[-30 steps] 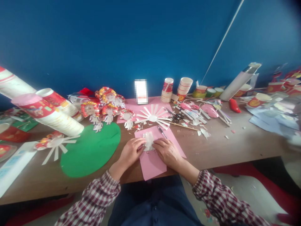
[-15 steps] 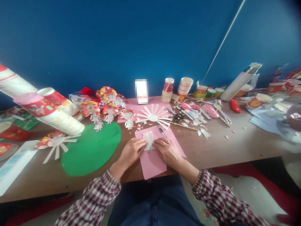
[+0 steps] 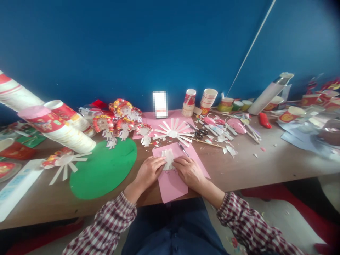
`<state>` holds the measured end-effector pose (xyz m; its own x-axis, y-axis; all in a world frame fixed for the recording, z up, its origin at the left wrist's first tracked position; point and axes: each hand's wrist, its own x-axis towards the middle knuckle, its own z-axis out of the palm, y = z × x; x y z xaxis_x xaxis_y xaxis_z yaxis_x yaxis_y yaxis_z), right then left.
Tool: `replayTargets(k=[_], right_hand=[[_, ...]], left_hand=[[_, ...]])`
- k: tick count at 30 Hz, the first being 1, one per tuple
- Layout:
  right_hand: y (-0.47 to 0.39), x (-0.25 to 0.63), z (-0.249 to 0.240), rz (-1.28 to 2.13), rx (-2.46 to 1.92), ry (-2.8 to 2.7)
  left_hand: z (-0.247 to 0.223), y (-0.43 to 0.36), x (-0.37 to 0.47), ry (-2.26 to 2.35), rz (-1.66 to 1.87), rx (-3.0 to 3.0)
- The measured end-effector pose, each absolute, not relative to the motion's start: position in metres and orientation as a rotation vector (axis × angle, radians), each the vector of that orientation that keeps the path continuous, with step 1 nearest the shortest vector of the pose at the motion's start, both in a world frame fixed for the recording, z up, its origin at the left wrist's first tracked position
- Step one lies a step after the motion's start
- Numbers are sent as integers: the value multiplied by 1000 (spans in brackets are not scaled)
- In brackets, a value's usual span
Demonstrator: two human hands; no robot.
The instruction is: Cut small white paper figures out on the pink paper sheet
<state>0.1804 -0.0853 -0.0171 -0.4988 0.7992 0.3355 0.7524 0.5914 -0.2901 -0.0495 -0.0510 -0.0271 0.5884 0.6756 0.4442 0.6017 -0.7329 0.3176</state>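
A small piece of white paper [image 3: 168, 158] lies on a folded-looking sheet of pink paper [image 3: 174, 188] at the table's front edge. My left hand [image 3: 151, 170] holds its left side with the fingertips, and my right hand [image 3: 190, 172] holds the right side. The fingers of both hands are closed together, and the thumbs are mostly hidden. Faint dark marks show on the pink paper just under the white piece. A pen [image 3: 183, 149] rests on the pink sheet beyond my right fingers.
Left of my hands is a green oval sheet [image 3: 106, 170]. Behind lie a fringed white paper cup [image 3: 173, 133], black-handled scissors [image 3: 201, 133] and paper scraps. Stacked paper cups [image 3: 61, 131] lean at left; other cup stacks [image 3: 208, 101] stand by the blue wall. Small paper figures [image 3: 124, 132] cluster back left.
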Motion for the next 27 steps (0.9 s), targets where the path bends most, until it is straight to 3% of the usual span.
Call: replayTargets(k=[27], right_hand=[[-85, 179, -16, 147, -1249, -2390]], left_hand=[[-27, -51, -49, 1064, 808, 2686]])
